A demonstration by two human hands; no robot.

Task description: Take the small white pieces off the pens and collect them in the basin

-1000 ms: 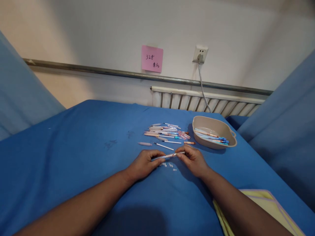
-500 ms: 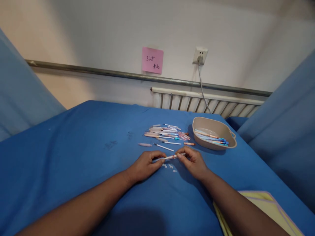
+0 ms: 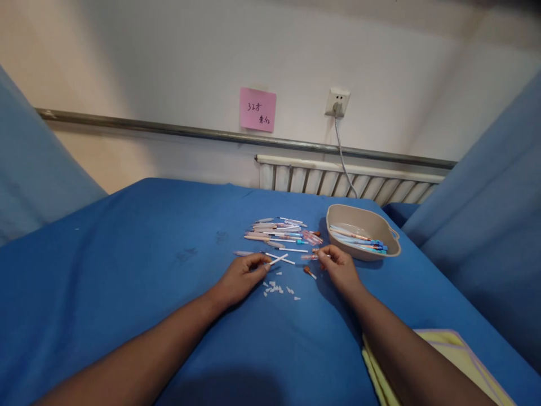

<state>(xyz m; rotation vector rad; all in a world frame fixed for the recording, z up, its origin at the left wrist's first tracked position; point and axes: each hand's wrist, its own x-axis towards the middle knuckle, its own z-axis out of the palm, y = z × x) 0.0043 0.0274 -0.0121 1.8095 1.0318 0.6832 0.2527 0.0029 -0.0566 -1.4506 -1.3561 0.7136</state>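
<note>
My left hand (image 3: 244, 281) pinches a thin white stick (image 3: 279, 259), which points up and to the right. To its right, my right hand (image 3: 339, 268) is closed on a pinkish clear pen part (image 3: 310, 257). Just beyond both hands lies a pile of pen parts (image 3: 274, 230), with white refills and pale barrels. A small orange-brown piece with a white stem (image 3: 310, 272) rests between the hands. Several tiny white tips (image 3: 274, 287) are scattered on the blue cloth nearer to me.
A beige basket (image 3: 363, 215) holding pens stands at the right, beyond my right hand. A yellow cloth (image 3: 448, 349) lies under my right forearm. Blue curtains (image 3: 499, 169) hang at both sides. A radiator (image 3: 304, 177) and wall socket (image 3: 337, 102) are behind.
My hands have moved apart, and the pen they both held is now in separate parts. The orange-brown piece now shows between them, and more tiny white tips are visible. The view has shifted slightly.
</note>
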